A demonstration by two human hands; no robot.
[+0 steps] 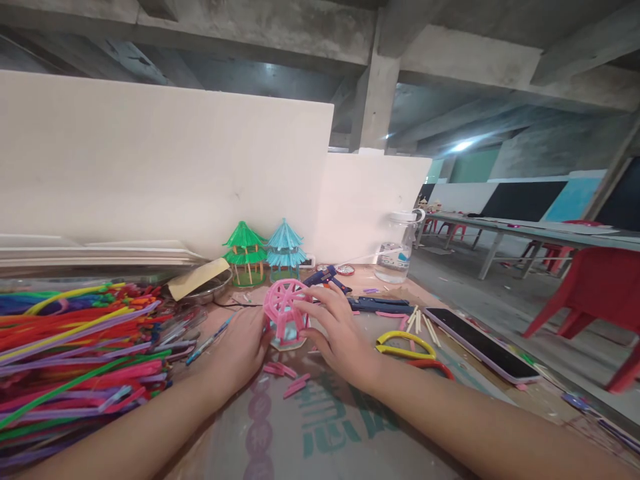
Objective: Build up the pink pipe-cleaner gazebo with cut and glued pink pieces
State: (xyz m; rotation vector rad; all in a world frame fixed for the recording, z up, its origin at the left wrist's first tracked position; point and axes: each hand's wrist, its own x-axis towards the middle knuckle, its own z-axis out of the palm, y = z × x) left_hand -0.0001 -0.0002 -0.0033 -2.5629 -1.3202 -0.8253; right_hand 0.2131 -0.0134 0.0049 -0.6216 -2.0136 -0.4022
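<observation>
A small pink pipe-cleaner wheel model (287,299) stands on a pale blue, white-edged base (286,340) in front of me. My left hand (250,339) is closed against its left side, with the fingertips hidden behind it. From the right, my right hand (339,327) reaches over with fingers spread, their tips at the wheel's rim and the thumb beside the base; contact is hard to judge. Several short pink pipe-cleaner pieces (297,385) lie just in front. Behind the model are a dark blue glue gun (323,276) and green (243,255) and blue (285,248) pagoda models.
Bundled colourful pipe cleaners (85,353) cover the left side, near a metal bowl (213,288). To the right lie yellow-and-red-handled scissors (407,343), pale sticks (425,325), dark pliers (383,305) and a phone (480,343). A clear water jug (395,250) stands at the back.
</observation>
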